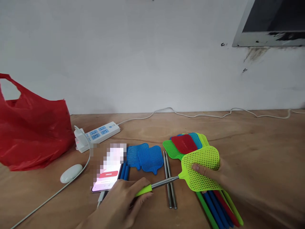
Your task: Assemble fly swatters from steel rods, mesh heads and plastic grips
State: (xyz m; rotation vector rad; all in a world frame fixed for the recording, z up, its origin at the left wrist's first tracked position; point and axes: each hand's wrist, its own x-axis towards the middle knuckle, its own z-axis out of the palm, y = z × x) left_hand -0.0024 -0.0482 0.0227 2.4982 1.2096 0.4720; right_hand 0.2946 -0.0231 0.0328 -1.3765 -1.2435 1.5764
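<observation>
I hold a lime-green fly swatter [202, 167] across the wooden table [262, 152]. My left hand [124, 203] is closed on its green grip at the end of the metal rod. My right hand [214, 173] pinches the perforated green head from the right side. Below the head lies a stack of finished swatters [188, 143] in green, red and blue, their coloured handles fanning out toward me. Two loose blue swatter heads [144, 157] and two bare metal rods [169, 183] lie between my hands.
A phone [108, 175] with a lit screen lies on blue handles at left. Behind it are a white power strip [98, 133] with a plugged charger, a white oval case [71, 173] and a red plastic bag [30, 130]. A white cable runs along the wall.
</observation>
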